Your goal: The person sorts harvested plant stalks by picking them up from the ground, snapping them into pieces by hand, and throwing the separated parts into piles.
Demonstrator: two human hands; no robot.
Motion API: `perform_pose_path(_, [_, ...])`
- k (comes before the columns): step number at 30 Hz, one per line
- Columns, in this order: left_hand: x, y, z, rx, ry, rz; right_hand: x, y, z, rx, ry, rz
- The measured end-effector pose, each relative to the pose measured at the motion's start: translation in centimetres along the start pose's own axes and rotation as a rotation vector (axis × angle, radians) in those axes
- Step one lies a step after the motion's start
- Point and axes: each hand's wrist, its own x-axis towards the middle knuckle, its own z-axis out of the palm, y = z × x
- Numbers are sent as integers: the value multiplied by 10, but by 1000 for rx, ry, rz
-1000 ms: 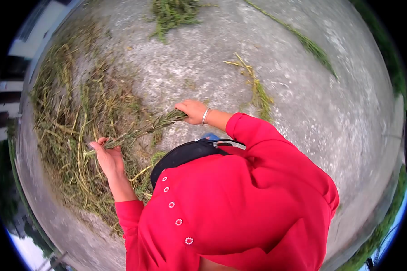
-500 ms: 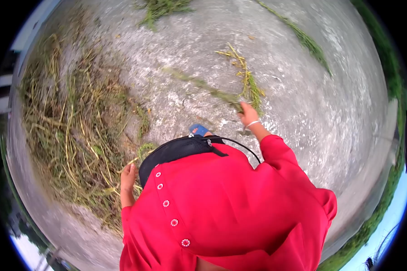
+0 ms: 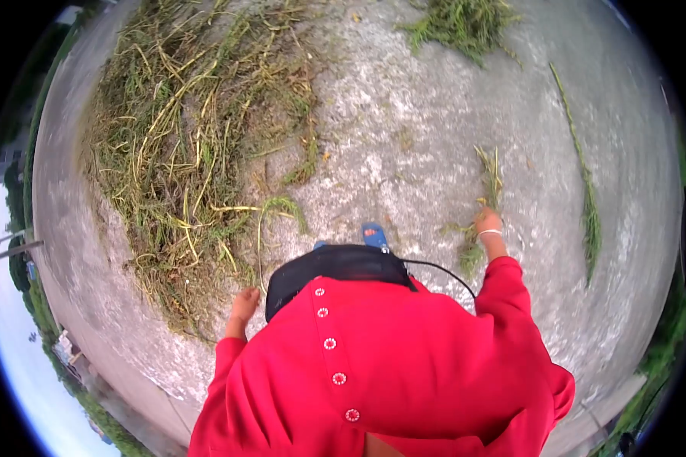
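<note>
My left hand (image 3: pixel 244 305) is low at the left, its fingers curled at the lower end of a thin plant stalk (image 3: pixel 260 247) that rises and bends over into a green leafy tip. Beside it spreads a wide heap of cut plants (image 3: pixel 198 152), green mixed with dry yellow stems. On the right, my right hand (image 3: pixel 488 222), with a white bangle at the wrist, is closed at a small bunch of yellowish stalks (image 3: pixel 492 179). Green leafy stems (image 3: pixel 469 255) show just below and left of these fingers. Exactly which stems the fingers grip is partly hidden.
A long green plant (image 3: pixel 587 183) lies on the grey ground (image 3: pixel 404 137) at the right. Another leafy green clump (image 3: pixel 465 27) is at the top. A black waist bag (image 3: pixel 335 274) with a cord and a blue sandal (image 3: pixel 373 234) are in front of me.
The view has turned, so the heap and ground plants appear farther right. My right hand, with a blurred stem trailing left of it before, is now lower at the yellowish bunch.
</note>
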Motion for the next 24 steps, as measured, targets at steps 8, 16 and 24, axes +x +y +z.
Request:
perform_pose_path(8, [-11,-126,15,-92,21,-141,2,-232,77,-129,-588,-611])
perform_pose_path(16, [42,-255,3,-68,-23,-269,33,-287,82,-345,-469,-579])
perform_pose_path(24, [136,-94,-84,107,87,-145,81,-286,79,-590,-717,-462])
